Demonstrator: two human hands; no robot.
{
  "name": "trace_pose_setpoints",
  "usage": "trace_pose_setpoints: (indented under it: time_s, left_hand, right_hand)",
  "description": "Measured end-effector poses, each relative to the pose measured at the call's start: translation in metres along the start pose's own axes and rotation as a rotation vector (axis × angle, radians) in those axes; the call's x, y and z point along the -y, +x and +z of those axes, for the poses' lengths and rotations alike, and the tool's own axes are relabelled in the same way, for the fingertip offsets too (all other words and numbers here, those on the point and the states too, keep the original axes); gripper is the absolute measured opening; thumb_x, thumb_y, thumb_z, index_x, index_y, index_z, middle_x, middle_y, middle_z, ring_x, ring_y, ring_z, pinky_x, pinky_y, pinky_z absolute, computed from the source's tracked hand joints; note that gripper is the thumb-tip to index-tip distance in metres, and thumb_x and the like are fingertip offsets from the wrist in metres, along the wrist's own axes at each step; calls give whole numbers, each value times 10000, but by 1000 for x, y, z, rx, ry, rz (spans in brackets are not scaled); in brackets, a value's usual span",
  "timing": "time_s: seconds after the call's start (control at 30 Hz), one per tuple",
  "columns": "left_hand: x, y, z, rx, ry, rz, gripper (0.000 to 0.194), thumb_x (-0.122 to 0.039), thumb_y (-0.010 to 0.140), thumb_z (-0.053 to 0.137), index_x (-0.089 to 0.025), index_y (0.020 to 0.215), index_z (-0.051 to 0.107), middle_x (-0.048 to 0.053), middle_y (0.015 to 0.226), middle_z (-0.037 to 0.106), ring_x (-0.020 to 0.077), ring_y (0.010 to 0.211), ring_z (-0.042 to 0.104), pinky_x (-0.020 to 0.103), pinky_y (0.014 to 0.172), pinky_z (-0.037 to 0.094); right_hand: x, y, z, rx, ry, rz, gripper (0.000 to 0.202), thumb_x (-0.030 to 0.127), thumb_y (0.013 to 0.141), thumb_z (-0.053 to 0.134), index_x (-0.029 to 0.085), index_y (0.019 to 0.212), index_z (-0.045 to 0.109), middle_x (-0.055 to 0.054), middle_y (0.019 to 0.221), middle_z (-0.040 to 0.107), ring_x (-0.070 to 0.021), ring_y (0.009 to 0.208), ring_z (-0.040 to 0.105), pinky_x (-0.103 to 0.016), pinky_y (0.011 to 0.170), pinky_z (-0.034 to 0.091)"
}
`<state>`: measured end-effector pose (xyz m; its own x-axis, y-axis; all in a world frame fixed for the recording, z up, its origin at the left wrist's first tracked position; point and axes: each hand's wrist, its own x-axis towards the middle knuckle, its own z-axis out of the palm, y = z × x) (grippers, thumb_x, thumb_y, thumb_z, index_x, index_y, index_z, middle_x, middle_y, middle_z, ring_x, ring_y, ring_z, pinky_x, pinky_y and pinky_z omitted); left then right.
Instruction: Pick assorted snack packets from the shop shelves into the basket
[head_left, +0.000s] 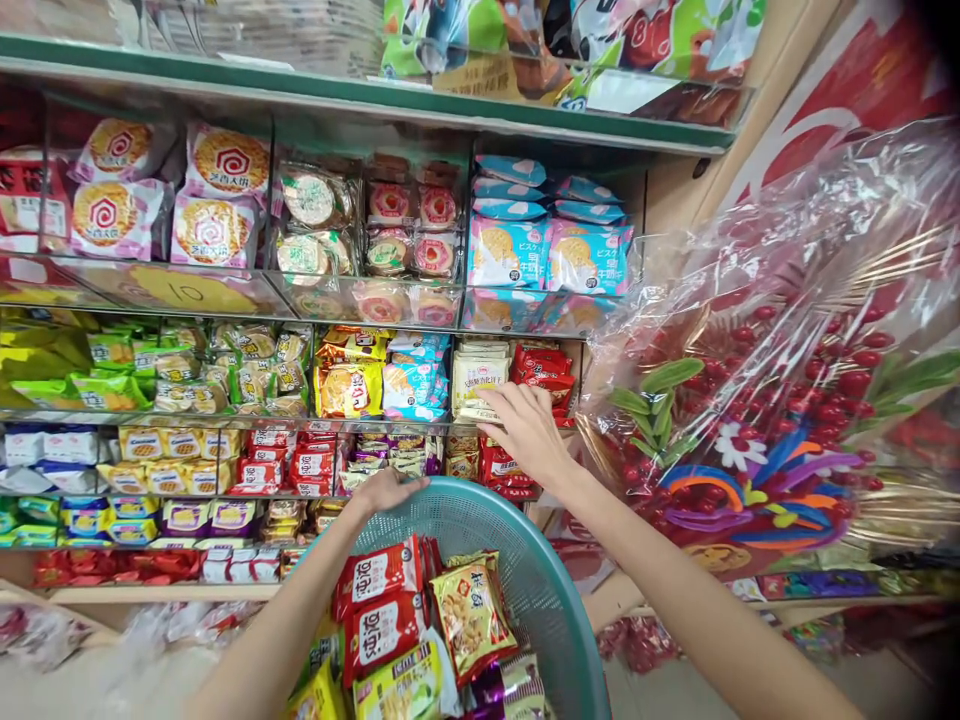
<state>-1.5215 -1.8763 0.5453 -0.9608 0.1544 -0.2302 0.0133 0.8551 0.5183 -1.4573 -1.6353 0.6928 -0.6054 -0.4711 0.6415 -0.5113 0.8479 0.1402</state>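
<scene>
My left hand point(384, 492) is closed over the far rim of a teal plastic basket point(559, 590) with small holes in its wall. Inside the basket lie red snack packets point(382, 632), a gold snack packet point(472, 615), a yellow-green packet point(401, 690) and several others. Above the basket, my right hand point(529, 430) reaches to the shelf with its fingers stretched out and nothing visible in them. Its fingertips are at the lower part of the cream-coloured biscuit packets point(480, 375); whether they touch cannot be told. Red packets point(541, 370) sit just behind that hand.
Clear-fronted shelf bins hold blue biscuit packets point(510, 250), large round sesame crackers point(214, 235) and many other snacks. A green-edged shelf point(337, 90) runs across above. At right, plastic-wrapped decorations with red berries point(757, 400) stick out beside the shelves.
</scene>
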Motion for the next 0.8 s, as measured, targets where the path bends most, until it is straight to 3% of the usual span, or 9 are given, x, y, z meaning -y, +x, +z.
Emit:
trace_pose_setpoints:
  time_s: [0.2,0.3,0.53,0.8]
  left_hand:
    - [-4,-6,2,10,22,-12,650,-784,574,384,-188,663,629,63,660,655,240,695,619,277,565,401]
    - [-4,-6,3,34,24,-6,625,-778,577,388,-197,636,611,49,633,647,227,674,615,272,557,396]
    - [-4,-8,3,31,17,9,625,-772,574,387,-211,692,639,35,648,660,220,699,616,270,600,399]
    - [-1,-8,2,6,30,-5,613,-765,573,388,-214,680,634,39,657,661,242,729,614,280,593,395]
  right_hand:
    - [11,-35,-14,-92,107,-64,347,241,846,457,222,1192,463,-76,1037,537,-214,986,471,-396,900,335]
    - [21,-56,-13,-48,273,-56,364,271,846,460,218,1206,438,-79,1059,517,-195,1011,480,-351,894,392]
    - [29,-78,42,295,590,201,319,301,790,550,226,1092,481,-37,1035,513,-161,940,522,-296,817,436]
    - [27,-87,95,555,528,132,298,282,714,636,219,975,508,-4,932,529,-141,782,541,-236,640,410]
